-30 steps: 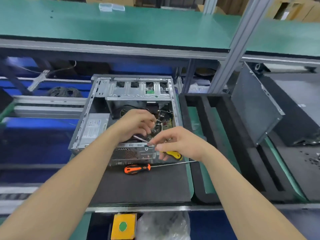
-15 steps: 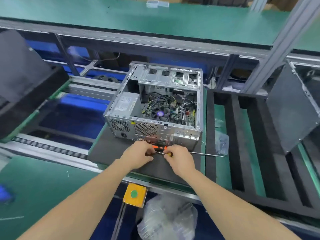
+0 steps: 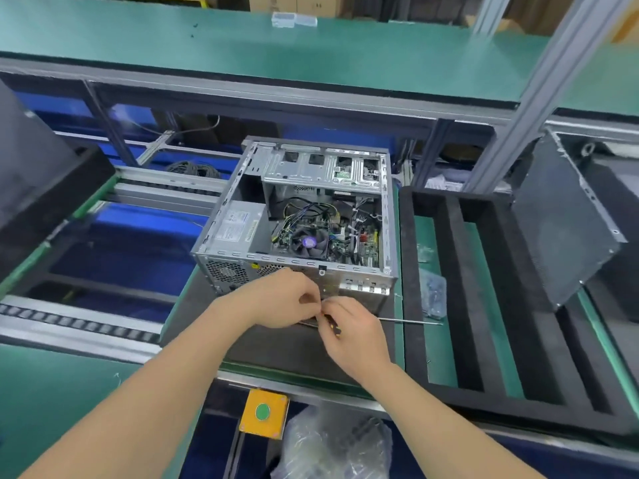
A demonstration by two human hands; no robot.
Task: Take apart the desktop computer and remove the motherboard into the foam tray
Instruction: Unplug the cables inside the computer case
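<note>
The open desktop case (image 3: 238, 233) lies on a dark mat (image 3: 276, 350), with the motherboard and its fan (image 3: 309, 242) still inside among cables. To its right sits the black foam tray (image 3: 449, 271) with long slots. Both hands meet just in front of the case. My right hand (image 3: 358, 337) grips a yellow-and-black screwdriver handle (image 3: 334, 326). My left hand (image 3: 280, 300) has its fingers pinched together against the right fingertips; what they pinch is too small to see. A second screwdriver's long shaft (image 3: 411, 321) lies on the mat, pointing at the tray.
A grey side panel (image 3: 560, 223) leans in the tray's right side. A small bag of parts (image 3: 434, 295) lies in a tray slot. A yellow box with a green button (image 3: 264, 411) and a plastic bag (image 3: 332, 444) sit below the table edge. Black foam (image 3: 41, 188) stands at left.
Both hands came out of the case interior and now meet low in front of it, over the mat. The view has pulled back and the motherboard is uncovered.
</note>
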